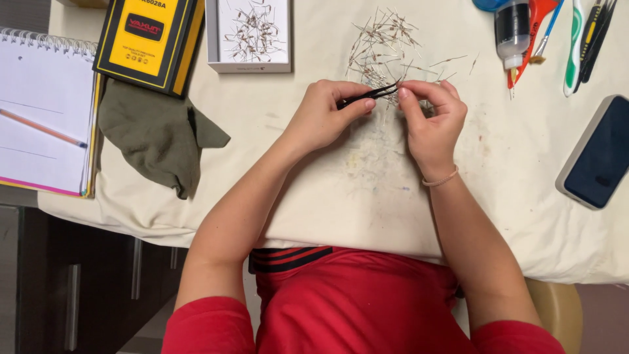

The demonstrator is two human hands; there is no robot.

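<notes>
Red sleeves; left hand pinches slim black tweezers.

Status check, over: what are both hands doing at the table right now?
Left hand grips black tweezers. Right hand pinches at tweezer tips. Pile of small wire parts just beyond. Nothing blocking.

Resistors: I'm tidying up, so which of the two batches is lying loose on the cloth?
The loose pile of resistors just beyond both hands lies bare on the cloth; the other batch sits in a white tray.
</notes>
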